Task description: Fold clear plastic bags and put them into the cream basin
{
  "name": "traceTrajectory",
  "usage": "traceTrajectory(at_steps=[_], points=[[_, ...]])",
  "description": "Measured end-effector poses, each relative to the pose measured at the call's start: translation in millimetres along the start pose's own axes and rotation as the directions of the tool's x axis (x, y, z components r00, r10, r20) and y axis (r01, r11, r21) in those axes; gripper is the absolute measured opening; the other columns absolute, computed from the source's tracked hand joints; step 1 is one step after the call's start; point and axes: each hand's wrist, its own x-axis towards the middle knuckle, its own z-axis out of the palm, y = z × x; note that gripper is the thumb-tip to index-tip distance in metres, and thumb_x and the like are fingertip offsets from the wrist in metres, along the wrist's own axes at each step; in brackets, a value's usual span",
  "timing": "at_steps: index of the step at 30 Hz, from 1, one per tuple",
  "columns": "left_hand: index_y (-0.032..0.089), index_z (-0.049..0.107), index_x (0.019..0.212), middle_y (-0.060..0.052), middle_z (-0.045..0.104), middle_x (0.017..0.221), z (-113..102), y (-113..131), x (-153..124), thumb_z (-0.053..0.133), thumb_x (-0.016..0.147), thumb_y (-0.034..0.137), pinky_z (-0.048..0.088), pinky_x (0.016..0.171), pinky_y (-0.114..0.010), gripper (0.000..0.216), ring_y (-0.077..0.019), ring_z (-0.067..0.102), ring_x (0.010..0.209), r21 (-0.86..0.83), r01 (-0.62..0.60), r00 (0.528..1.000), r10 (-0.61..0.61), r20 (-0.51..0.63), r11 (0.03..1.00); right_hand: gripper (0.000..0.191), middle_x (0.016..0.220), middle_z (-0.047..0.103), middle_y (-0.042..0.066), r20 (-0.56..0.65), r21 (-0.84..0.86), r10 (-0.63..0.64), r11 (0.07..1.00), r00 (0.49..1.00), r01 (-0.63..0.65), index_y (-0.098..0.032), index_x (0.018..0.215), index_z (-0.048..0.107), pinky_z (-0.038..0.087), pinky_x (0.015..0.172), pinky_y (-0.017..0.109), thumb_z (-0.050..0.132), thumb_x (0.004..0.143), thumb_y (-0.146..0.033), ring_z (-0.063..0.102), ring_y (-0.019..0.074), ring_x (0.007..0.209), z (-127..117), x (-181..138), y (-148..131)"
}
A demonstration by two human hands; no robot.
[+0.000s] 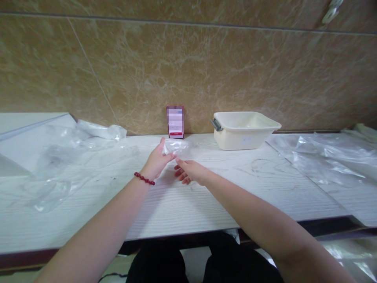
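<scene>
Between my hands, above the table and in front of the phone, is a small clear plastic bag [178, 146], crumpled and shiny. My left hand [157, 162], with a red bead bracelet on its wrist, grips the bag's left and lower edge between thumb and fingers. The thumb tip of my right hand [191, 171] meets the bag's lower edge beside my left thumb, in what looks like a pinch. The other right fingers are loosely curled and apart below it. Part of the bag is hidden behind my left hand.
A phone [176, 122] with a lit screen leans on the marbled wall. Right of it stands a cream plastic tub [241, 135] with a grey handle. Clear plastic sheeting lies at left [70, 157] and at right [332, 157] on the white wood-grain table [235, 188].
</scene>
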Motion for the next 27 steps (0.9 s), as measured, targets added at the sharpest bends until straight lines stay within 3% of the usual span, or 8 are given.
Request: traceTrajectory(at_steps=[2, 6, 12, 16, 19, 23, 27], points=[[0.023, 0.019, 0.129, -0.005, 0.056, 0.102, 3, 0, -2, 0.061, 0.062, 0.009, 0.043, 0.076, -0.027, 0.080, -0.0130, 0.055, 0.081, -0.012, -0.032, 0.999, 0.032, 0.009, 0.999, 0.038, 0.081, 0.058, 0.006, 0.058, 0.191, -0.028, 0.981, 0.998, 0.016, -0.016, 0.085, 0.050, 0.036, 0.038, 0.018, 0.041, 0.074, -0.051, 0.053, 0.0096, 0.055, 0, 0, 2], [0.024, 0.016, 0.130, -0.005, 0.052, 0.110, 9, 0, -6, 0.059, 0.063, 0.009, 0.042, 0.080, -0.028, 0.081, -0.0154, 0.053, 0.090, 0.006, -0.095, 0.994, 0.094, 0.060, 0.995, 0.025, 0.086, 0.057, 0.003, 0.013, 0.514, -0.071, 0.856, 0.997, 0.054, -0.019, 0.087, 0.050, 0.039, 0.045, 0.015, 0.045, 0.075, -0.041, 0.055, 0.0082, 0.066, -6, 2, 0], [0.022, 0.011, 0.131, -0.008, 0.040, 0.124, 15, 1, -10, 0.057, 0.065, 0.010, 0.035, 0.089, -0.032, 0.081, -0.0186, 0.045, 0.105, 0.006, -0.192, 0.965, 0.187, 0.186, 0.981, 0.009, 0.078, 0.057, -0.004, -0.153, 0.696, -0.082, 0.699, 0.985, 0.166, -0.020, 0.079, 0.052, 0.038, 0.045, 0.013, 0.052, 0.073, -0.027, 0.052, 0.0034, 0.057, -13, 7, 0], [0.026, 0.008, 0.130, -0.007, 0.038, 0.126, 16, 3, -12, 0.060, 0.062, 0.008, 0.031, 0.092, -0.031, 0.088, -0.0173, 0.041, 0.109, -0.066, -0.204, 0.953, 0.213, 0.217, 0.977, 0.004, 0.073, 0.056, -0.006, -0.253, 0.705, -0.081, 0.667, 0.964, 0.241, -0.020, 0.073, 0.052, 0.038, 0.047, 0.015, 0.053, 0.072, -0.024, 0.051, 0.0030, 0.055, -16, 10, 0], [0.029, 0.009, 0.130, -0.007, 0.052, 0.110, 11, 5, -10, 0.061, 0.063, 0.011, 0.040, 0.083, -0.032, 0.086, -0.0162, 0.052, 0.096, -0.181, -0.064, 0.975, 0.099, 0.196, 0.981, 0.006, 0.077, 0.058, -0.005, -0.263, 0.637, -0.122, 0.723, 0.957, 0.267, -0.020, 0.074, 0.053, 0.037, 0.047, 0.016, 0.053, 0.072, -0.026, 0.052, 0.0047, 0.060, -22, 10, -2], [0.021, 0.034, 0.121, -0.006, 0.060, 0.093, -4, 5, -1, 0.054, 0.072, 0.025, 0.047, 0.068, -0.030, 0.054, -0.0145, 0.058, 0.077, -0.342, 0.110, 0.988, -0.064, 0.143, 0.933, 0.010, 0.078, 0.059, -0.003, -0.171, 0.494, -0.198, 0.831, 0.965, 0.258, -0.020, 0.076, 0.056, 0.036, 0.045, 0.016, 0.056, 0.069, -0.027, 0.052, 0.0058, 0.061, -33, 7, -5], [0.014, 0.053, 0.101, -0.008, 0.061, 0.089, -12, 5, 3, 0.050, 0.075, 0.030, 0.048, 0.064, -0.030, 0.031, -0.0154, 0.058, 0.073, -0.283, 0.286, 0.936, -0.204, 0.286, 0.915, 0.017, 0.070, 0.057, -0.002, -0.103, 0.337, -0.226, 0.908, 0.969, 0.248, -0.020, 0.081, 0.059, 0.031, 0.041, 0.014, 0.060, 0.065, -0.026, 0.049, 0.0053, 0.057, -40, 4, -4]])
